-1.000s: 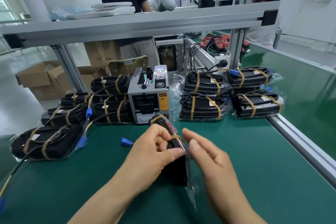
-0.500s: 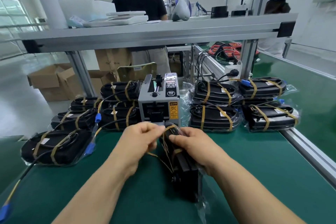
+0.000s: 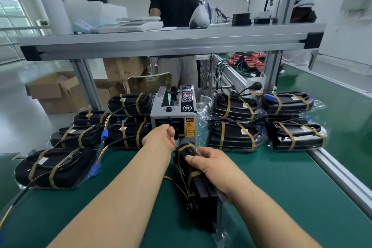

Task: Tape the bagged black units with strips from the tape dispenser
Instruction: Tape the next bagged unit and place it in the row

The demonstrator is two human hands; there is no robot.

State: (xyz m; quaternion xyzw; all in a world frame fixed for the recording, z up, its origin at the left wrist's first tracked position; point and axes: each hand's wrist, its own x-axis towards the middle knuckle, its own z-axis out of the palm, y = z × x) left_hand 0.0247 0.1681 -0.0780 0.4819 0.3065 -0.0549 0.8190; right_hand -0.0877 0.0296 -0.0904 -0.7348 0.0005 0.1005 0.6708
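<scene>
In front of the tape dispenser (image 3: pixel 174 115), on the green table (image 3: pixel 281 197), a bagged black unit (image 3: pixel 201 187) is held on edge, with its far end just short of the dispenser's base. It is gripped from the side by the right hand (image 3: pixel 207 162): the thumb is laid along its upper edge and the fingers are curled round the clear bag. Tan tape strips (image 3: pixel 192 175) are wrapped round the half of the unit nearer the dispenser, and thin wires trail from the unit onto the table.

The left hand (image 3: pixel 161 137) is raised to the dispenser's front opening, beside its yellow caution label, with the fingers bent toward the slot. Whether a strip is pinched there cannot be told, as the fingertips are hidden by the hand itself.

To the left of the dispenser, taped units (image 3: pixel 128 129) are piled in several rows, with a blue connector (image 3: pixel 104 134) lying among them. To its right, more taped units (image 3: pixel 234 137) are stacked two high. Above the dispenser a grey shelf beam (image 3: pixel 171 43) is set, and behind it a person in a dark shirt (image 3: pixel 174 4) is seen from the back.
</scene>
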